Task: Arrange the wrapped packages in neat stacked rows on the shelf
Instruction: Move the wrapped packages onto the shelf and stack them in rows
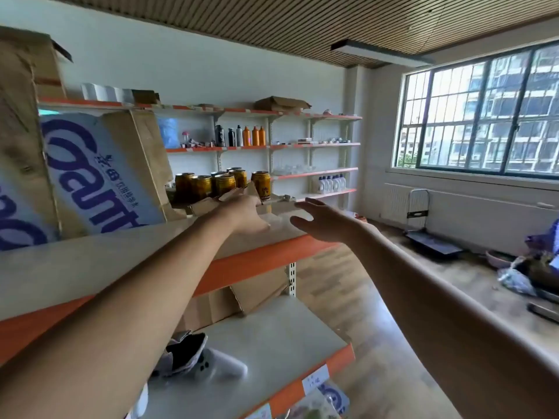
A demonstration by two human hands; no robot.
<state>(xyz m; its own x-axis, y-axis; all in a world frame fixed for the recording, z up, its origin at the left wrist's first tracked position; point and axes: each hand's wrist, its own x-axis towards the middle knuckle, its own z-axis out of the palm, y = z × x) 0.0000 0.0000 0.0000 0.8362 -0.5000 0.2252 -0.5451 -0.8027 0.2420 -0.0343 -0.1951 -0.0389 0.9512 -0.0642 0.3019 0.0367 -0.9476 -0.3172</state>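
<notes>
Cardboard [208,205] by left hand [245,214], grip unclear, right hand [325,220] spread empty: clear shelf [90,261] end, then square wrapped packages [99,173].

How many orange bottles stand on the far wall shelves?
3. One orange bottle stands beside the white bottle, the second right of it, the third at the row's right end, all on one far shelf. More may hide behind.

One head cam, wide-angle, worn at approx. top-shelf level, faces fwd & slightly down. V. close to the orange-edged shelf [266,258] at left; wall shelving [314,172] & window [484,116] sit well back.
</notes>
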